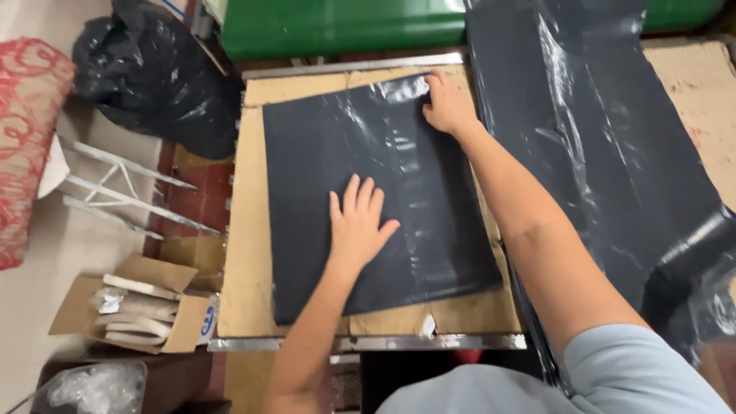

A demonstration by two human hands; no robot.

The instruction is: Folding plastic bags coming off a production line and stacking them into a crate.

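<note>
A cardboard-topped bench (253, 230) with metal edging filled the middle of my view, a green bin (337, 27) behind it and a tiled floor to the left.

My left hand (359, 224) lay flat and fully open, fingers spread, palm down near the middle of a black plastic bag (383, 153), pressing it to the bench rather than gripping it. My right hand (448, 103) reached across to the bag's far right corner; its fingers were bent down on the edge, and I could not tell whether they pinched the film or only pushed on it. The bag itself lay spread on the cardboard, nearly square, a little askew, with shiny creases running through its upper half.

I judged the step in hand to be flattening and squaring the bag, one hand anchoring while the other worked the corner. The next move, as I read it, would call for a steady palm so the slippery film stays put, and a clean hold on that corner.

Just right of the bench a long run of the same black plastic sheeting (598, 138) hung down across a second cardboard surface (698, 100). To the left stood a stuffed black sack (153, 69), a white wire rack (123, 192), and an open carton (146, 307) of wrapped rolls.
</note>
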